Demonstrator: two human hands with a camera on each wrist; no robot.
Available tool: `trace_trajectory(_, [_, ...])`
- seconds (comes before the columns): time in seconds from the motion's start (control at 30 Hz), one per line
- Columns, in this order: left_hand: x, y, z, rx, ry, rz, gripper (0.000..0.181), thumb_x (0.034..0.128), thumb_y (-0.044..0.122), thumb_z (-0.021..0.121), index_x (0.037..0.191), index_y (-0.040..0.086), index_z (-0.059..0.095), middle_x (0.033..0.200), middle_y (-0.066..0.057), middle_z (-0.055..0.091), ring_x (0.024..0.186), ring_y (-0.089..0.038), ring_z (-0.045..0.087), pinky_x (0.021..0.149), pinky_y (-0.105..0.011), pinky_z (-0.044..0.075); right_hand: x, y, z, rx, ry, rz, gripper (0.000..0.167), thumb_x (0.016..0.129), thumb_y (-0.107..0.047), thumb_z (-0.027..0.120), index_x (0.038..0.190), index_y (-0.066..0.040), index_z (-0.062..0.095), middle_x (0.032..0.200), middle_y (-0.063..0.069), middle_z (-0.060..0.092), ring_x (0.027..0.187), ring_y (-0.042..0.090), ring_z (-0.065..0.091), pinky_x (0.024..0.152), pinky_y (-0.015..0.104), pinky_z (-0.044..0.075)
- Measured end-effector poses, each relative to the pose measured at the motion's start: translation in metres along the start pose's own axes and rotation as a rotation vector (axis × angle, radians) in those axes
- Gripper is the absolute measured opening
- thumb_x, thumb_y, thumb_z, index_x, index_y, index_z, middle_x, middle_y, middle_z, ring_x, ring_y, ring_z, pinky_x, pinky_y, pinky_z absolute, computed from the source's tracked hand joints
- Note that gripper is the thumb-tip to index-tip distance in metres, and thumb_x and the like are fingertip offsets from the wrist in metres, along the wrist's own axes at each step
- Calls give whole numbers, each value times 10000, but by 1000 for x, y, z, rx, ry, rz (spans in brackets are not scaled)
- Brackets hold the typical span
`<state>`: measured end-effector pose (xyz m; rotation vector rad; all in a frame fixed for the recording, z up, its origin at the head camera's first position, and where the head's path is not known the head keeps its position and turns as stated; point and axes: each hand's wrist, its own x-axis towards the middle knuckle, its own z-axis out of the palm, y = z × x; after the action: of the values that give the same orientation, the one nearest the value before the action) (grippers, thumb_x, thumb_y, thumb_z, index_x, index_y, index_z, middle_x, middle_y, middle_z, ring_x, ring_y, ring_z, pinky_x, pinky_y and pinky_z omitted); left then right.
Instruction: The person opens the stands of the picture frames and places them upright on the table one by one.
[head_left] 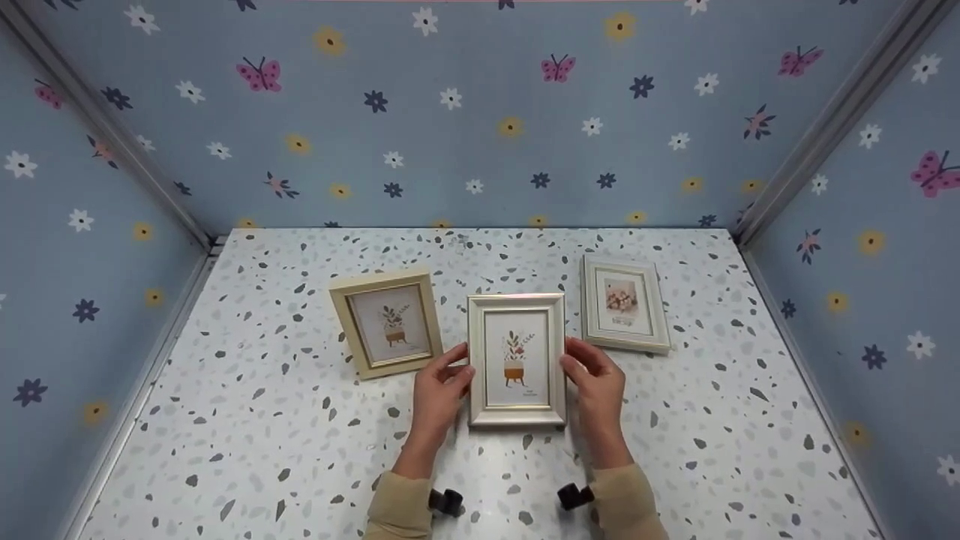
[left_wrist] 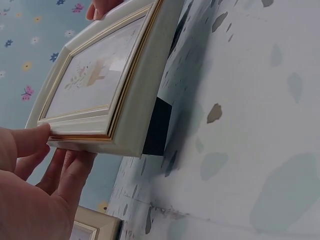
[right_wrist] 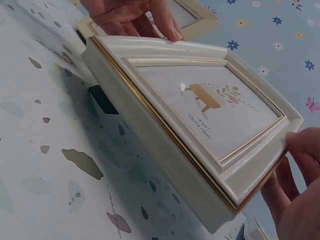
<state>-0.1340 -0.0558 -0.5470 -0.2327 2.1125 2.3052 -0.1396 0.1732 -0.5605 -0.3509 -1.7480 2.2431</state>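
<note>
A silvery-white picture frame (head_left: pixel 478 360) with a potted-plant print stands at the middle of the table, between my two hands. My left hand (head_left: pixel 439 394) grips its left edge, thumb on the front and fingers behind the side. On the opposite edge my right hand (head_left: pixel 598 382) holds it the same way. Both wrist views show the picture frame (left_wrist: pixel 145 75) tilted back, with a dark support (left_wrist: pixel 158 127) behind it reaching toward the tabletop. Its lower edge (right_wrist: pixel 165 170) carries a gold line along the moulding.
Left of the hands stands a cream-gold picture frame (head_left: pixel 352 341) with a similar print. At the right rear a whitish picture frame (head_left: pixel 589 300) with a flower picture lies tilted. The speckled table (head_left: pixel 247 450) meets blue patterned walls (head_left: pixel 480 150) at the back and sides.
</note>
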Motion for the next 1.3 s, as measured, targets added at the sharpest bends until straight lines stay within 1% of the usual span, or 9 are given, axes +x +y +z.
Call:
trace_trajectory(0.1, [-3, 8, 1, 13, -2, 19, 420, 898, -46, 696, 1312, -21, 627, 1243, -178, 638, 999, -242, 627, 796, -339, 576, -1, -2, -1, -21, -16, -39, 327, 844, 29, 766, 1159, 65, 687, 1146, 208, 679, 1074, 264, 644, 876, 349, 557])
trace_trajectory(0.33, [10, -16, 1, 14, 43, 28, 429, 873, -17, 741, 1291, 36, 664, 1221, -145, 662, 1017, -272, 620, 789, -305, 575, -2, -1, -2, -83, -25, -80, 296, 849, 12, 768, 1138, 42, 711, 1143, 182, 696, 1115, 222, 629, 886, 296, 541])
trace_trajectory(0.43, [11, -21, 2, 3, 75, 46, 415, 849, 21, 781, 1254, 58, 696, 1187, -127, 682, 994, -278, 628, 768, -299, 579, -4, -1, -2, -86, -32, -94, 286, 860, 35, 747, 1142, 56, 705, 1155, 194, 691, 1130, 208, 623, 894, 294, 536])
trace_trajectory(0.7, [11, -19, 7, 15, 163, 84, 377, 799, 26, 828, 1164, 59, 743, 1097, -120, 712, 944, -292, 655, 726, -273, 577, -19, -26, 8, -121, -39, -163, 224, 845, 92, 734, 1061, 133, 688, 1124, 205, 697, 1088, 135, 636, 888, 274, 532])
trace_trajectory(0.87, [12, -18, 7, 27, 194, 94, 362, 802, 3, 818, 1154, 16, 735, 1088, -149, 716, 951, -313, 662, 717, -242, 564, -20, -28, 10, -122, -48, -186, 207, 841, 99, 735, 1037, 141, 682, 1144, 211, 689, 1105, 140, 631, 937, 308, 513])
trace_trajectory(0.9, [12, -18, 7, 27, 194, 95, 359, 804, -5, 813, 1154, 5, 731, 1088, -158, 716, 954, -326, 661, 716, -239, 562, -20, -28, 10, -119, -52, -193, 208, 839, 104, 734, 1035, 146, 678, 1149, 225, 683, 1106, 147, 631, 951, 332, 509])
trace_trajectory(1.07, [0, 8, 7, 41, 173, 124, 338, 815, -36, 791, 1145, -39, 720, 1069, -179, 712, 934, -355, 653, 704, -229, 554, -18, -26, 8, -107, -77, -220, 210, 834, 116, 731, 1030, 158, 669, 1158, 267, 664, 1101, 163, 634, 983, 357, 489])
trace_trajectory(1.13, [-5, 17, 7, 37, 163, 134, 330, 821, -44, 780, 1146, -47, 716, 1063, -182, 710, 926, -354, 648, 701, -230, 555, -15, -21, 6, -106, -83, -215, 211, 832, 119, 731, 1029, 158, 669, 1157, 264, 665, 1101, 166, 634, 960, 323, 501])
trace_trajectory(1.3, [-3, 15, 5, 22, 158, 129, 337, 824, -49, 776, 1155, -41, 714, 1063, -177, 710, 905, -322, 651, 701, -236, 559, -7, -4, -1, -71, -89, -214, 217, 820, 117, 744, 1022, 153, 673, 1151, 242, 676, 1089, 178, 647, 905, 304, 535])
